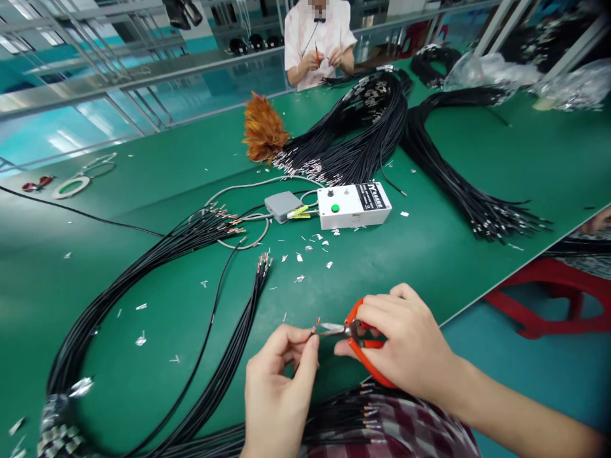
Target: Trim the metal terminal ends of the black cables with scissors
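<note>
My left hand (281,381) pinches the end of a thin black cable (312,332) between thumb and fingertips, its small reddish wires sticking up. In my right hand (405,343) are cutters with orange handles (367,366); their metal tips reach the stripped wires just right of my left fingertips. Whether the blades touch the wires is too small to tell. A bundle of black cables (238,340) with bared ends lies left of my hands, and a larger looped bundle (124,280) is farther left. More cables (338,413) lie across my lap.
A white box with a green button (353,207) sits mid-table beside a grey block (285,207). Behind are big black cable bundles (353,133), another bundle (443,159) and an orange fluffy duster (263,130). A person (319,44) works opposite. A red stool (554,296) stands right.
</note>
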Demonstrator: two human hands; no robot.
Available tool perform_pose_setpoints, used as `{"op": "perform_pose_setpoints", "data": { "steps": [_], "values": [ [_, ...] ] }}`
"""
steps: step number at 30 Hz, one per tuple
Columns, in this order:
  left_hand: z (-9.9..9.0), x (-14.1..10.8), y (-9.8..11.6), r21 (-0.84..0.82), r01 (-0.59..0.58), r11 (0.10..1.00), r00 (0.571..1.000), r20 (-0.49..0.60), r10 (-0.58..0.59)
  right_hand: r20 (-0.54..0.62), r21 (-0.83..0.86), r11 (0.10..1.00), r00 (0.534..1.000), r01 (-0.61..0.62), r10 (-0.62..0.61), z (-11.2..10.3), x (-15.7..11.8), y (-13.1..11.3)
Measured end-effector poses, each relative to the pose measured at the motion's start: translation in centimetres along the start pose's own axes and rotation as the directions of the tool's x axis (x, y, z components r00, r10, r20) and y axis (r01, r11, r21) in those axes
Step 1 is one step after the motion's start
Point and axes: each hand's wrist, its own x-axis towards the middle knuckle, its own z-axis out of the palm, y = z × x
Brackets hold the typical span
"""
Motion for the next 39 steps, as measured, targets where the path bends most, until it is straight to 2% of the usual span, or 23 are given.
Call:
{"op": "perform_pose_setpoints", "data": {
  "steps": [4,9,13,20,23,27,29,31,32,34,35,37,38,39],
  "values": [
    [0.7,-0.4,0.0,0.155,-0.215,0.964,0.969,-0.087,0.230,-0.011,-0.094,0.995,0.999,0.046,-0.047,0.4,-0.3,-0.3],
    [0.9,-0.6,-0.6,0.343,-0.361,0.867,0.905,-0.095,0.415,0.008,-0.193,0.980,0.999,0.051,-0.051,0.4,-0.3,-0.4],
    [0.8,-0.8,-0.8,0.417,-0.393,0.819,0.875,-0.104,0.473,0.011,-0.222,0.974,0.999,0.041,-0.040,0.3,-0.2,-0.7],
    [0.8,-0.8,-0.6,0.443,-0.407,0.799,0.864,-0.098,0.495,0.004,-0.206,0.977,0.999,0.051,-0.051,0.2,-0.1,-1.1],
    [0.6,-0.6,-1.0,0.447,-0.474,0.759,0.819,-0.092,0.566,0.009,-0.224,0.973,0.999,0.050,-0.049,0.3,-0.1,-1.2],
    [-0.2,-0.3,-1.6,0.538,-0.593,0.599,0.739,0.068,0.671,0.057,-0.219,0.973,0.997,0.066,-0.055,0.5,-0.3,-1.1],
    [-0.6,-0.2,-1.7,0.565,-0.610,0.556,0.728,0.122,0.675,0.088,-0.124,0.992,0.996,0.013,-0.002,0.5,-0.1,-0.9],
    [-0.8,-0.2,-1.8,0.568,-0.616,0.545,0.723,0.135,0.677,0.141,0.076,0.985,0.979,-0.157,0.146,0.5,0.3,-0.6],
    [-0.8,-0.2,-1.9,0.564,-0.629,0.536,0.714,0.145,0.685,0.191,0.215,0.938,0.954,-0.271,0.231,0.5,0.6,-0.5],
    [-0.7,-0.2,-2.1,0.554,-0.664,0.502,0.686,0.185,0.703,0.317,0.511,0.731,0.890,-0.452,0.328,0.7,1.3,-0.4],
    [-0.6,-0.2,-2.3,0.549,-0.684,0.480,0.669,0.211,0.713,0.368,0.633,0.598,0.870,-0.492,0.327,0.8,1.6,-0.4],
    [-0.5,-0.3,-2.6,0.535,-0.719,0.444,0.639,0.256,0.726,0.410,0.784,0.374,0.866,-0.495,0.287,1.0,2.1,-0.6],
    [-0.5,-0.3,-2.7,0.522,-0.729,0.443,0.633,0.267,0.727,0.415,0.819,0.303,0.868,-0.488,0.274,1.1,2.2,-0.7],
    [-0.6,-0.4,-2.6,0.500,-0.729,0.468,0.645,0.269,0.716,0.423,0.835,0.256,0.866,-0.487,0.268,1.1,2.3,-0.8]
  ]
}}
